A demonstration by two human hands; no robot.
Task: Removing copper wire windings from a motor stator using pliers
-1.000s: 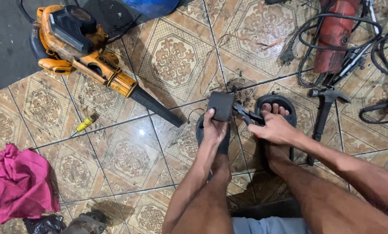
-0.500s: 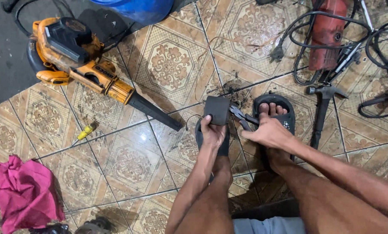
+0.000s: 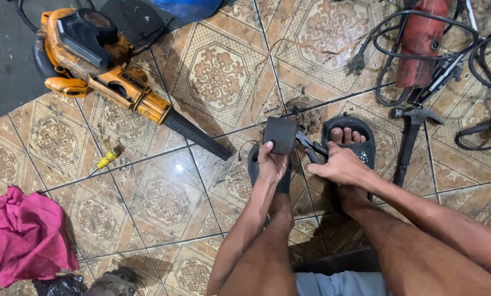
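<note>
Hands meet above the sandalled feet: left hand [image 3: 272, 164] pinching a dark square block [image 3: 280, 135], right hand [image 3: 341, 164] closing pliers [image 3: 308, 147] on its right edge.

blue container [image 3: 188, 7]: cut off by the top edge, above the orange blower [image 3: 100, 60].
red power tool [image 3: 421, 41]: top cropped, far right of the blower.
pliers [image 3: 310, 149]: handles hidden inside the right hand [image 3: 341, 164].
left foot: covered by the left hand [image 3: 272, 163].
dark object [image 3: 111, 282]: bottom edge, unidentifiable.
</note>
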